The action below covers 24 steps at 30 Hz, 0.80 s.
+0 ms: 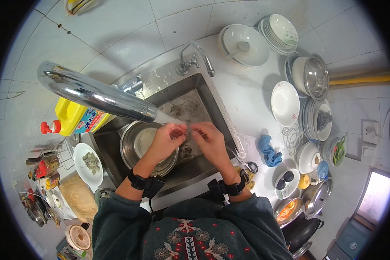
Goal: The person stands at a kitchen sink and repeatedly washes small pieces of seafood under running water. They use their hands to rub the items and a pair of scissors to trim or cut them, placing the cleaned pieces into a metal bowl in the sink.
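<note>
My left hand (pixel 167 138) and my right hand (pixel 208 138) are close together over the sink (pixel 195 182), below the mouth of the large chrome faucet (pixel 100 92), with water running between them. The fingers of both are curled; a small greyish thing seems to lie at the fingertips, too unclear to name. Below my left hand a metal bowl (pixel 126 146) stands in the sink. Dark scraps (pixel 185 109) lie on the wet sink floor. A white plate with greyish pieces of food (pixel 91 162) is left of the sink. Scissors (pixel 247 165) lie by the sink's right edge.
A yellow jug of cleaner (pixel 71 113) stands at the left behind the sink. A small tap (pixel 195 55) rises from the back rim. On the right are a blue cloth (pixel 269 151), a wire rack (pixel 292 139), stacked white bowls (pixel 245 45) and dishes of food. A round wooden board (pixel 79 198) lies left.
</note>
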Motion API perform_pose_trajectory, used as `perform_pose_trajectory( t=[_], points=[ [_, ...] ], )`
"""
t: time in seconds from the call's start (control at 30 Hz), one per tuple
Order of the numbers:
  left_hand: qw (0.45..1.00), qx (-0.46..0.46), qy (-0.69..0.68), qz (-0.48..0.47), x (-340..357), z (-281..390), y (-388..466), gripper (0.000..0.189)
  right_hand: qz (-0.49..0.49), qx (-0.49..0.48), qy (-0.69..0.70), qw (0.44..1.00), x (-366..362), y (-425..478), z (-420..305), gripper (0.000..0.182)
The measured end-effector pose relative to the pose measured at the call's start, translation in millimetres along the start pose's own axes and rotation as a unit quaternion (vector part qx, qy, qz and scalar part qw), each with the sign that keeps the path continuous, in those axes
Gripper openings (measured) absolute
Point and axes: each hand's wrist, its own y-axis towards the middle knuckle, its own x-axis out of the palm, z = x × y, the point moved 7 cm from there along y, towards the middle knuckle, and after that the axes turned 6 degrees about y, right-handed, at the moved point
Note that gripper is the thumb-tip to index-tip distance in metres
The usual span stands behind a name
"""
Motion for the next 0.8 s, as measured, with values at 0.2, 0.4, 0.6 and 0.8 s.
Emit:
perform_pose_trajectory(
  t=[0.2, 0.4, 0.6, 0.8],
  points=[
    [0.998, 0.038, 0.053, 0.014, -1.1, 4.7, 0.9, 0.026, -0.053, 0.012, -0.058, 0.997, 4.8, 0.7, -0.3, 0.016],
    [0.995, 0.052, 0.085, 0.016, -1.9, 7.6, 0.9, 0.025, -0.077, -0.016, -0.089, 0.993, 8.6, 1.4, -4.5, 0.013],
    [0.991, 0.034, 0.13, 0.016, -2.7, 12.1, 0.0, 0.023, -0.09, -0.11, -0.213, 0.967, 20.9, 0.6, -7.0, 0.006],
    [0.999, -0.017, 0.039, -0.008, -6.2, 4.0, -2.6, 0.019, -0.084, -0.053, -0.141, 0.985, 20.2, 3.9, -1.6, 0.009]
  ],
)
